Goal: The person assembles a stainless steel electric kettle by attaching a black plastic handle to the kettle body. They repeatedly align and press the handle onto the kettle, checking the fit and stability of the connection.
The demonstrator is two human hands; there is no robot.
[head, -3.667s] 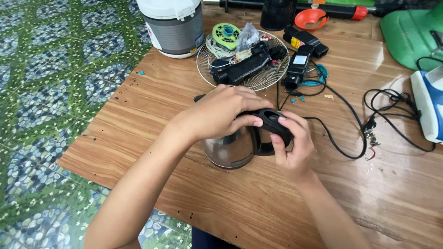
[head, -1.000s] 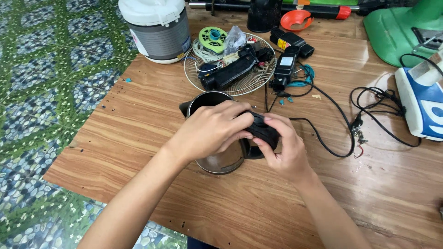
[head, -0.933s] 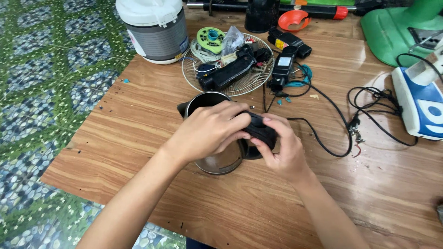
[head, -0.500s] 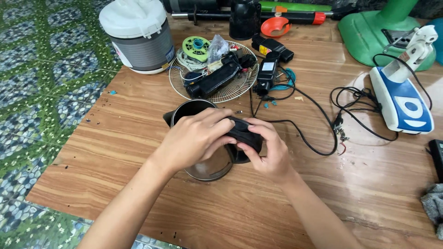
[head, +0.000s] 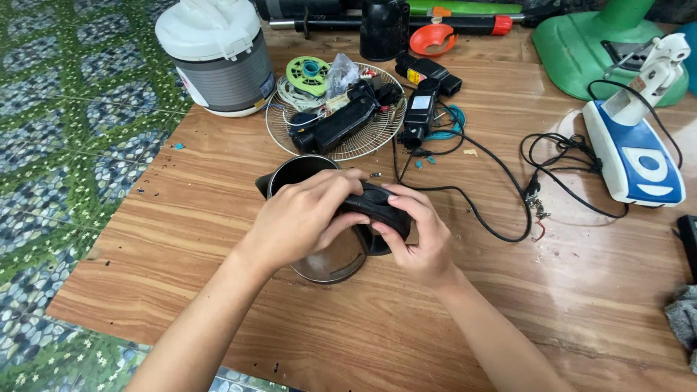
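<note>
Centrally, both hands point(head: 308, 218) point(head: 417, 236) grip kettle point(head: 327, 250); table edge point(head: 80, 279) well clear.

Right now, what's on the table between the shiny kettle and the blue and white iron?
In the head view, a tangled black power cord with bare wire ends lies between the kettle and the iron, on the wooden table.

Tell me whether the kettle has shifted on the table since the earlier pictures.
Cannot tell. The camera itself moved; the kettle sits just as near the wire fan guard, below it, gripped by the left hand and right hand.
</note>
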